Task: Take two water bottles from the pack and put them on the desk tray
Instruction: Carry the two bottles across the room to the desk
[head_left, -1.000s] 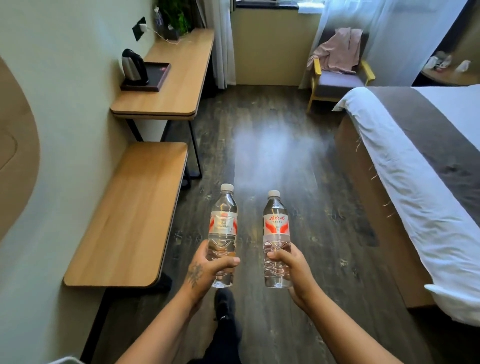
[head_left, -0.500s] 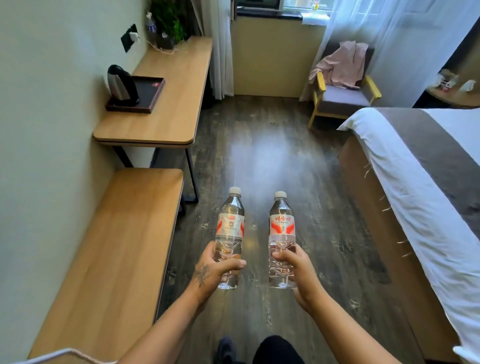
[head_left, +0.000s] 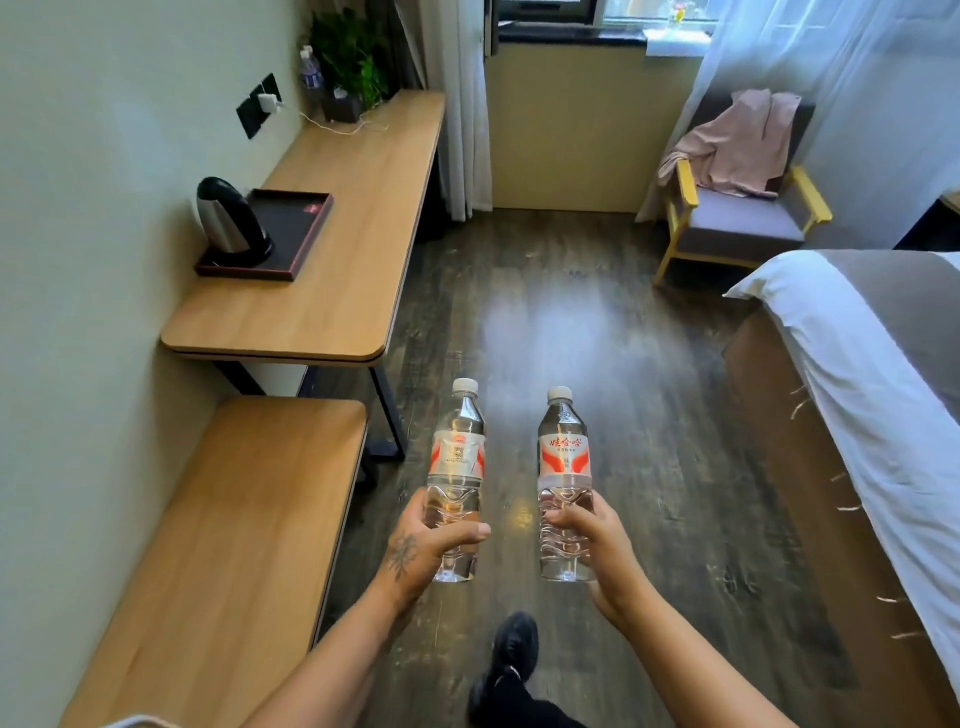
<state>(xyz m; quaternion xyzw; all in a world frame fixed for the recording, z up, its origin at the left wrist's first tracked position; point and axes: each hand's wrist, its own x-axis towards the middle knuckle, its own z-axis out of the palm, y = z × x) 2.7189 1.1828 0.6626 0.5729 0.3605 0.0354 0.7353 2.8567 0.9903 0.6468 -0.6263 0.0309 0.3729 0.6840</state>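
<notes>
I hold two clear water bottles upright over the dark wooden floor, each with a white cap and a red-and-white label. My left hand (head_left: 421, 545) grips the lower half of the left bottle (head_left: 457, 457). My right hand (head_left: 597, 540) grips the lower half of the right bottle (head_left: 564, 452). The dark desk tray (head_left: 306, 223) lies on the wooden desk (head_left: 332, 270) ahead on the left, well beyond both hands. A steel kettle (head_left: 228, 218) with a black handle stands on the tray's near left part. The pack is not in view.
A low wooden bench (head_left: 223, 545) runs along the left wall below the desk. A bed (head_left: 883, 374) with white linen fills the right side. An armchair (head_left: 737, 208) with a pink cloth stands by the window. A plant, a bottle and a charger cable sit at the desk's far end.
The view has advanced down the room: desk, tray and kettle are nearer and larger. Both hands hold the bottles the same way in front of me.
</notes>
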